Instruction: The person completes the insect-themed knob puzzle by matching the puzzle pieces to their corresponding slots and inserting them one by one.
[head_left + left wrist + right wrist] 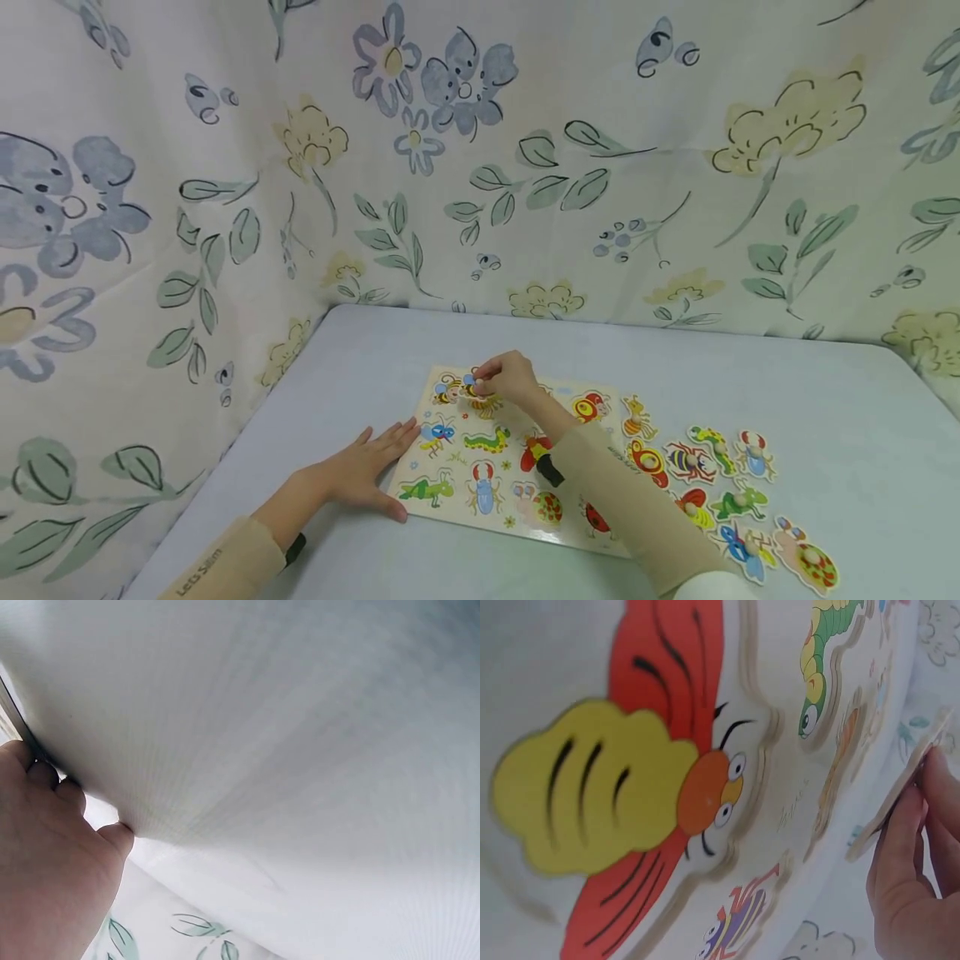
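My right hand pinches a thin wooden bee puzzle piece between thumb and fingers. It is held over the upper left part of a wooden insect puzzle board, beside a printed bee. From the right wrist, the piece appears edge-on and tilted above the board, so its picture is hidden there. My left hand lies with fingers spread at the board's left edge, its fingertips touching that edge. The left wrist view shows this hand mostly from the thumb side.
Several loose knobbed pieces lie right of the board, among them a spider, a stag beetle, a grasshopper and a snail. A white table carries everything. Floral curtains stand behind and at the left.
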The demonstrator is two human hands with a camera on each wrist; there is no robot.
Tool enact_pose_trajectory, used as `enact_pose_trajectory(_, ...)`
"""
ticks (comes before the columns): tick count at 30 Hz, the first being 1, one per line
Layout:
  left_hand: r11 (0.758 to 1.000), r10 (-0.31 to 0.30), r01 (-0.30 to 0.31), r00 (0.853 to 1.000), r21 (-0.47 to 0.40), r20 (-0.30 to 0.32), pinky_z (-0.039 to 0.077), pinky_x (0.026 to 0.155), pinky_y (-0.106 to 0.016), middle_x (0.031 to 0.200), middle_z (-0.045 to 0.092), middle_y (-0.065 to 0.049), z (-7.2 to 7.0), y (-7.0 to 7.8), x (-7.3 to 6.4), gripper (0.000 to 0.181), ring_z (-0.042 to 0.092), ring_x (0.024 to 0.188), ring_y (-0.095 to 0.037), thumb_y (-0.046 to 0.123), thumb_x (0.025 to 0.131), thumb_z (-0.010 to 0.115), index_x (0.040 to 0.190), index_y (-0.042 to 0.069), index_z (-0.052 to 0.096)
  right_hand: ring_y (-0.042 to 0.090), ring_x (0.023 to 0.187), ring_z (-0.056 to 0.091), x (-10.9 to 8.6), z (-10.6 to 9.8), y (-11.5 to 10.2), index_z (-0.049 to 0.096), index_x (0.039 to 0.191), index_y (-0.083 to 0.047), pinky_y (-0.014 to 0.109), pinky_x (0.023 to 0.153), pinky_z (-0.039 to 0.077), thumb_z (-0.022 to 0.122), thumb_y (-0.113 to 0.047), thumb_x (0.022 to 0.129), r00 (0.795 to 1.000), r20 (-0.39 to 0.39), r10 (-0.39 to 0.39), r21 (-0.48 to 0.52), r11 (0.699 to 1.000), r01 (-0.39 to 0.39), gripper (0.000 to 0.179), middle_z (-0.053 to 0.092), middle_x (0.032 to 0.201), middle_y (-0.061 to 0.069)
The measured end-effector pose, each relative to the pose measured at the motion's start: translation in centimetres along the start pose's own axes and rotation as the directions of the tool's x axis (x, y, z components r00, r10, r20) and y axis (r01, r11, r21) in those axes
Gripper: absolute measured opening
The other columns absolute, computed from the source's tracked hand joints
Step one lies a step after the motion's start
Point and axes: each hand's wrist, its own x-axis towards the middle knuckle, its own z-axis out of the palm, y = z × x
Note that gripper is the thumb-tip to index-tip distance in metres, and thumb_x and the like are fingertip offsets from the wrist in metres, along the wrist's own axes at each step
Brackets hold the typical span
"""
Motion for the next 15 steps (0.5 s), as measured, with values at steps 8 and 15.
enact_pose_trajectory(8, 1.000, 0.010, -0.010, 1.000, -0.023, 0.005, 0.004, 0.113, -0.066, 0.162, 0.008, -0.012, -0.1, 0.1, 0.1, 0.118, 0.010, 0.147, -0.036, 0.063, 0.072, 0.074, 0.156, 0.006, 0.014, 0.017, 0.064, 0.069, 0.6, 1.2, -0.5, 0.075, 0.091, 0.004, 0.028, 0.061, 0.057, 0.074, -0.001, 0.084, 0.999, -0.002, -0.036, -0.002, 0.999, 0.036, 0.009, 0.072, 0.081, 0.011)
enact_pose_trajectory(15, 1.000, 0.010, -0.010, 1.000, -0.009, 0.002, 0.005, 0.113, -0.066, 0.162, 0.008, -0.011, -0.1, 0.1, 0.0, 0.119, 0.010, 0.147, -0.036, 0.064, 0.071, 0.074, 0.156, 0.006, 0.013, 0.014, 0.062, 0.067, 0.8, 1.8, -0.9, 0.074, 0.088, 0.002, 0.026, 0.060, 0.055, 0.075, -0.001, 0.083, 0.999, 0.021, -0.025, -0.026, 0.999, 0.026, 0.006, 0.071, 0.078, 0.008)
